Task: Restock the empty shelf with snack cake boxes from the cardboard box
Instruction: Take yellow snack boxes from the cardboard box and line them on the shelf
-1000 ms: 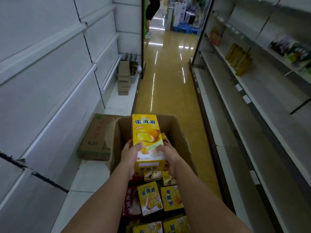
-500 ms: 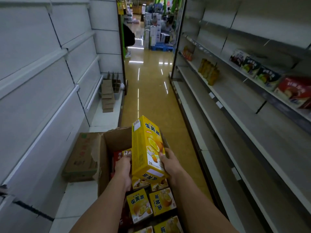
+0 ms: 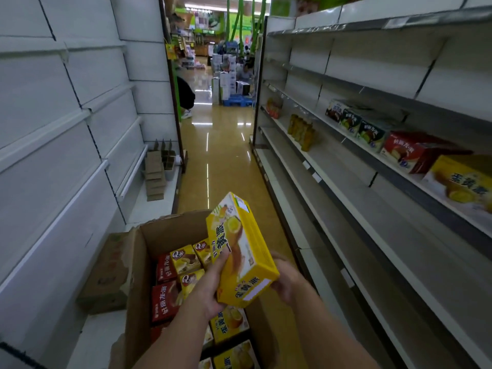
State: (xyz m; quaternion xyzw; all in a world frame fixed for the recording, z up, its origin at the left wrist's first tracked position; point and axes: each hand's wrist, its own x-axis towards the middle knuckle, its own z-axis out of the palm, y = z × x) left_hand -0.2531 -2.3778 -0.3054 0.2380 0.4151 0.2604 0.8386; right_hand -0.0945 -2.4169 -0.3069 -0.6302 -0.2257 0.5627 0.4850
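My left hand point(image 3: 213, 286) grips the yellow snack cake box point(image 3: 241, 251) from below, thumb laid across its printed face, fingers curled round the near end. My right hand point(image 3: 286, 279) sits at the box's lower right corner with curled fingers against its side, though blur keeps me from telling just how firmly it holds. The box is tilted, its far end raised and leaning right, held above the right edge of the open cardboard box point(image 3: 149, 251) in front of me. It is bright yellow with dark characters and a picture of a sliced cake; a white label patch sits on its near end and another on its top end.

Inside the cardboard box lie more packs: red boxes point(image 3: 163, 296) along the left side, small yellow Q-marked boxes point(image 3: 185, 259) in the middle, and yellow cake boxes point(image 3: 230, 324) like mine toward me. A flattened carton point(image 3: 106, 272) leans just left of it on the white base of the left shelving.

On my right, the shelf unit point(image 3: 372, 235) has long bare grey tiers. One higher tier carries a big yellow box point(image 3: 463, 182) nearest me, then a red box point(image 3: 410, 153), then green-and-white boxes point(image 3: 356, 126) farther along. Lower and farther stand amber bottles point(image 3: 302, 130). At the aisle's end are stacked white cartons point(image 3: 226, 78) on a blue pallet
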